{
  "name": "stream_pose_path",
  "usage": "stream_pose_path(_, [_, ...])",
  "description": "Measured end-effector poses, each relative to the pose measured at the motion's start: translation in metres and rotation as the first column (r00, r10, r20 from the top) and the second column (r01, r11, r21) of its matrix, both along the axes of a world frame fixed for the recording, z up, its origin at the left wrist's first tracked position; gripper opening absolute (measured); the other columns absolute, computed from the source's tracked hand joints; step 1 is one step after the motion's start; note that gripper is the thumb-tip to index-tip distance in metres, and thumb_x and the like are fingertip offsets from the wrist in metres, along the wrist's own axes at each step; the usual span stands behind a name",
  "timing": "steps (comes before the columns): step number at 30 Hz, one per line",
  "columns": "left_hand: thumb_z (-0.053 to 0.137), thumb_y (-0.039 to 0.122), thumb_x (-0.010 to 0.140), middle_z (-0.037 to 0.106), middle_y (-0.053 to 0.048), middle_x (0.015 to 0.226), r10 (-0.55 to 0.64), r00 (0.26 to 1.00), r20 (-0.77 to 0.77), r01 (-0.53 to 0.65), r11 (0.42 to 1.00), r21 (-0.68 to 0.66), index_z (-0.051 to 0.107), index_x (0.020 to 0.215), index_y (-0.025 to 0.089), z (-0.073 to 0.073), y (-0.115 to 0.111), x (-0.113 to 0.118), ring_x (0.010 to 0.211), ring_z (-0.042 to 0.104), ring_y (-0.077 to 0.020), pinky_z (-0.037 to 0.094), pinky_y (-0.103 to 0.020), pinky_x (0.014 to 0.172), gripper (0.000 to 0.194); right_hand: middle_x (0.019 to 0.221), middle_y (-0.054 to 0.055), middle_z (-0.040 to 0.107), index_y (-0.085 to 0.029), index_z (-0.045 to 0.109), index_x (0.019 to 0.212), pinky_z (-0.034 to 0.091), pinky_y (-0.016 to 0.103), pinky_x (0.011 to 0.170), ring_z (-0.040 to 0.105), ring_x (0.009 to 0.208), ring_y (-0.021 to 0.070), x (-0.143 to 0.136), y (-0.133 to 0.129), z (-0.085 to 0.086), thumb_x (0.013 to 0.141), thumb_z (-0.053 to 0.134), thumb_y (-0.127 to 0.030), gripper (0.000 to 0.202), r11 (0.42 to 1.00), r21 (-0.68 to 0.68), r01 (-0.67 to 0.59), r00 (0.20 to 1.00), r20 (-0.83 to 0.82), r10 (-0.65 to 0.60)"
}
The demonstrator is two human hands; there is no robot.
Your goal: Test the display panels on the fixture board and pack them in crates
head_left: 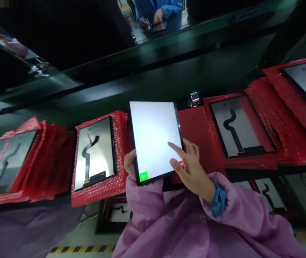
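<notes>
A lit tablet (153,132) with a white screen is held up in front of me, a green box in its lower left corner and a red one at its lower right. My left hand (130,165) grips it by the lower left edge, thumb at the rim, the other fingers hidden behind it. Over the right part of the screen is my right hand (193,170), index finger stretched out and thumb apart, holding nothing. Whether the fingertip touches the glass I cannot tell. A blue band (219,200) is round my right wrist.
Display panels with black ribbon cables lie on red bubble-wrap stacks, one panel (95,154) to the left and another (241,125) to the right. A small metal object (194,98) stands behind the tablet. More panels (269,193) sit below the bench. Another person's hands (156,18) show at the top.
</notes>
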State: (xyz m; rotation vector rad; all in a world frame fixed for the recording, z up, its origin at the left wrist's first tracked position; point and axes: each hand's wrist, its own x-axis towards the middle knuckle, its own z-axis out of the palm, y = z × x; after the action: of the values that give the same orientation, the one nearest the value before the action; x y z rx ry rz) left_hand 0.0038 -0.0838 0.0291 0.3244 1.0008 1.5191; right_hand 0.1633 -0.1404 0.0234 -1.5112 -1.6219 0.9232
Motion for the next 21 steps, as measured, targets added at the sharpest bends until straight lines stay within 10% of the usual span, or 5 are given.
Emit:
stream_pose_path(8, [0.069, 0.056, 0.069, 0.078, -0.002, 0.103, -0.134, 0.978, 0.161, 0.106, 0.979, 0.175, 0.073, 0.111, 0.025, -0.046, 0.011, 0.024, 0.09, 0.071, -0.0258, 0.057, -0.037, 0.087, 0.053, 0.155, 0.022, 0.034, -0.016, 0.019, 0.161, 0.039, 0.063, 0.112, 0.035, 0.139, 0.0402, 0.025, 0.007, 0.012, 0.087, 0.055, -0.072, 0.1, 0.956, 0.28, 0.087, 0.934, 0.311, -0.176])
stream_pose_path(15, [0.073, 0.054, 0.062, 0.075, -0.005, 0.116, -0.186, 0.972, 0.147, 0.16, 0.972, 0.174, 0.07, 0.115, 0.027, -0.05, 0.005, 0.028, 0.113, 0.066, -0.0325, 0.058, -0.039, 0.088, 0.06, 0.167, 0.021, 0.014, -0.017, 0.025, 0.16, 0.022, 0.062, 0.124, 0.008, 0.156, 0.0439, 0.013, 0.057, 0.042, 0.068, 0.08, -0.065, 0.117, 0.879, 0.395, -0.266, 0.8, 0.599, -0.027])
stream_pose_path(21, [0.066, 0.057, 0.064, 0.075, -0.007, 0.105, -0.128, 0.982, 0.139, 0.116, 0.989, 0.091, 0.065, 0.106, 0.022, -0.04, -0.001, 0.037, 0.115, 0.065, -0.0275, 0.056, -0.031, 0.088, 0.055, 0.145, 0.013, 0.057, -0.018, 0.063, 0.132, 0.044, 0.049, 0.116, 0.049, 0.138, 0.0306, -0.004, 0.062, 0.035, 0.098, 0.056, -0.028, 0.036, 0.841, 0.42, -0.342, 0.769, 0.639, -0.006])
